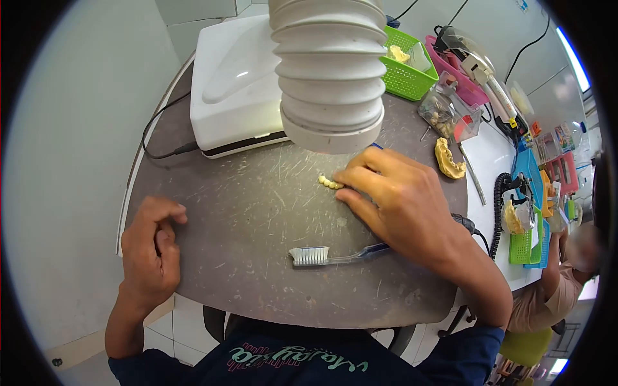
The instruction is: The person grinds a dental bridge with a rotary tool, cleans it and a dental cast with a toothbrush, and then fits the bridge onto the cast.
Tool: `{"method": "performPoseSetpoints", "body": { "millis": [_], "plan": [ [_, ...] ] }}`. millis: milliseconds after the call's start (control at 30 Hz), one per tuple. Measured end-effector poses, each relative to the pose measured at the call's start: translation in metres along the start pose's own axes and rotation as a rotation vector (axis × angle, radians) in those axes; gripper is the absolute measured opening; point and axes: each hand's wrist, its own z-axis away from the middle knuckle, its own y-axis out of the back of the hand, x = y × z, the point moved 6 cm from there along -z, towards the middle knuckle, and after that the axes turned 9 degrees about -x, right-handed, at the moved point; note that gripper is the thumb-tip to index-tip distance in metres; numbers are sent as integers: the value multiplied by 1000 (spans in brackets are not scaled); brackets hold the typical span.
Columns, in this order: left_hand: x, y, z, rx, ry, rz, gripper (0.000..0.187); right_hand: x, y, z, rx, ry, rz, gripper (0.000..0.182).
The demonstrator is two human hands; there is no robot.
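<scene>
A short row of tooth-coloured dental crowns, a dental bridge (326, 182), lies on the grey worktop (244, 212). The thumb and index finger of my right hand (399, 193) pinch its right end, which their tips partly hide. Below that hand is a toothbrush (312, 255) with white bristles and a clear and blue handle. My forearm covers the handle's far end. At the worktop's left edge, my left hand (151, 254) is loosely curled, and I see nothing in it.
A white ribbed suction hose (331, 77) hangs over the worktop beside a white box-shaped unit (238, 83). To the right are a green basket (405, 77), a plaster dental model (449, 159) and a metal tool (472, 174). Another person (547, 296) sits at the far right.
</scene>
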Motion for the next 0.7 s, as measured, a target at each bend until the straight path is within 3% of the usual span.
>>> {"method": "performPoseSetpoints", "body": {
  "millis": [133, 200, 333, 400, 433, 500, 533, 600, 633, 700],
  "plan": [
    [1, -2, -4, 70, -104, -60, 25, 5, 10, -1, 63, -58, -14, 8],
    [10, 5, -5, 276, -104, -136, 17, 14, 9, 0, 49, -64, 48, 8],
    [-4, 7, 5, 93, -186, -432, 9, 24, 16, 3, 89, -88, 22, 7],
    [-29, 3, 26, -14, -100, -192, 9, 26, 16, 4, 91, -91, 21, 7],
    [-26, 1, 33, -16, -100, -190, 9, 27, 16, 5, 97, -88, 17, 7],
    [-38, 3, 42, 62, 152, 144, 9, 28, 16, 6, 87, -78, 22, 7],
    [-33, -5, 35, 64, 148, 142, 9, 28, 16, 6, 79, -66, 30, 7],
    [-9, -6, 17, 473, -117, 353, 9, 30, 18, 7, 99, -81, 15, 7],
    [0, -1, 7, 472, -116, 357, 9, 31, 19, 8, 113, -96, -6, 7],
    [35, -4, -19, 41, -293, 19, 15, 31, 17, 9, 93, -79, 26, 6]
  ]
}}
